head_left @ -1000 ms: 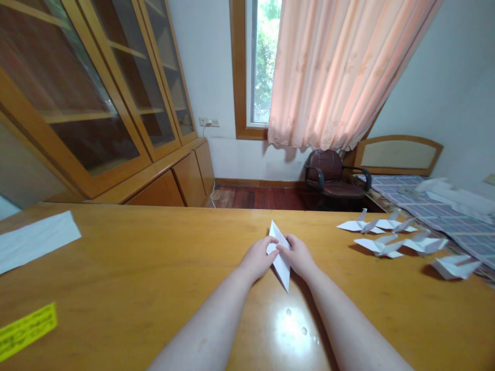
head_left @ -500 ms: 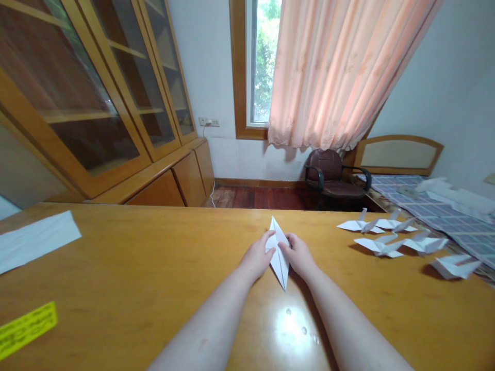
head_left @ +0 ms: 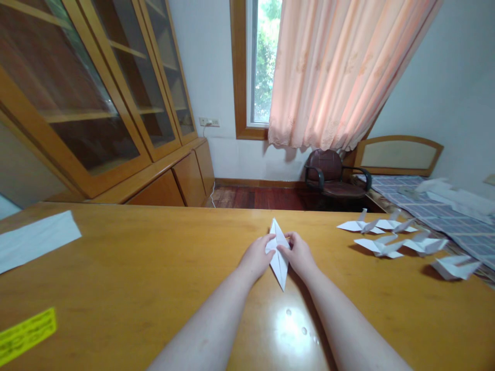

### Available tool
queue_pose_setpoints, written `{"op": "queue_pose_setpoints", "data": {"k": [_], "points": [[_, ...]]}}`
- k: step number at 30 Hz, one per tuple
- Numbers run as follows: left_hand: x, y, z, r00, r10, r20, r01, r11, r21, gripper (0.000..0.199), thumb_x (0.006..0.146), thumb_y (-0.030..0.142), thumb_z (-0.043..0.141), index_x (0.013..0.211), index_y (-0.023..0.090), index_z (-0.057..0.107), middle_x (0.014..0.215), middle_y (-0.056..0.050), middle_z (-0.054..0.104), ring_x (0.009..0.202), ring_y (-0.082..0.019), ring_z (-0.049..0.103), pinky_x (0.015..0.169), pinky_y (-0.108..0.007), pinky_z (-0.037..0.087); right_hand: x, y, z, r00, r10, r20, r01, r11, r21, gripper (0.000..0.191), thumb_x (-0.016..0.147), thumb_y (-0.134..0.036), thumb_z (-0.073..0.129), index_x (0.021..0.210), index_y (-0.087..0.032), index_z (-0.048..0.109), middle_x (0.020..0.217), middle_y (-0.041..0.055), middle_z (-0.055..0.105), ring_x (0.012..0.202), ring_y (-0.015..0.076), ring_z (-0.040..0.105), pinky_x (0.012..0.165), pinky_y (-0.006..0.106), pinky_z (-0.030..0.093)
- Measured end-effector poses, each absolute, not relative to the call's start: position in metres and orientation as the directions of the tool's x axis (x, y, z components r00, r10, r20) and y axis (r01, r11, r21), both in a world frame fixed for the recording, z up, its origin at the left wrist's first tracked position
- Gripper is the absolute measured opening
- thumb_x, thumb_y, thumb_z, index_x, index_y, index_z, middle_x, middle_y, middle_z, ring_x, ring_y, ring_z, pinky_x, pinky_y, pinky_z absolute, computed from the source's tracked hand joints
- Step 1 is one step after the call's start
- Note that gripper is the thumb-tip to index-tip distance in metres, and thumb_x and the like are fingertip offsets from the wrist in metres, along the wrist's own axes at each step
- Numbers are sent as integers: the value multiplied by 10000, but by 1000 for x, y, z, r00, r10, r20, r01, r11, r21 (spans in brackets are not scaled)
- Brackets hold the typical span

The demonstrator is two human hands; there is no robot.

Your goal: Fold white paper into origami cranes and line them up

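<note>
A white folded paper (head_left: 279,265), shaped like a long narrow diamond with a crease down its middle, is held low over the wooden table (head_left: 154,268). My left hand (head_left: 258,257) grips its left edge, the thumb and fingers on the paper. On the opposite edge my right hand (head_left: 298,253) holds it, thumb on top and fingers partly hidden behind. Both thumbs come close together near the centre crease. Several folded white paper birds (head_left: 379,246) stand to the right of my hands.
White paper sheets (head_left: 38,239) lie at the table's left, with a yellow label (head_left: 29,332) nearer the front. Beyond the table are a glass-fronted cabinet (head_left: 147,159), a chair (head_left: 334,178) and a bed (head_left: 436,206).
Both hands have shifted very slightly on the folded paper, and its near tip has moved a little left. The paper birds have not moved.
</note>
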State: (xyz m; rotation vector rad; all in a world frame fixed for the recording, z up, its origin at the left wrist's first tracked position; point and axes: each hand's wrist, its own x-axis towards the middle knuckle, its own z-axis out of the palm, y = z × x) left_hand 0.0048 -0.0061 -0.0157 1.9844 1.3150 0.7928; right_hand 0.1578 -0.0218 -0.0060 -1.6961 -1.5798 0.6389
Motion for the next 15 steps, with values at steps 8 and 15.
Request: {"op": "queue_pose_setpoints", "data": {"k": [8, 15], "points": [[2, -7, -16, 334, 927, 171, 655, -359, 665, 310, 792, 225, 490, 1083, 214, 597, 1078, -47, 617, 1014, -193, 534, 916, -307, 394, 160, -20, -13, 88, 988, 124, 681, 31, -732, 386, 687, -256, 601, 1056, -166, 537, 844, 43, 628, 770, 175, 573, 691, 272, 417], [1, -5, -14, 330, 928, 173, 706, -364, 608, 291, 801, 200, 462, 1048, 209, 616, 1058, -48, 613, 994, -189, 532, 907, -309, 393, 163, -17, -18, 18, 980, 197, 766, 113, -633, 227, 680, -262, 634, 890, -176, 637, 886, 62, 637, 859, 202, 552, 787, 305, 399]]}}
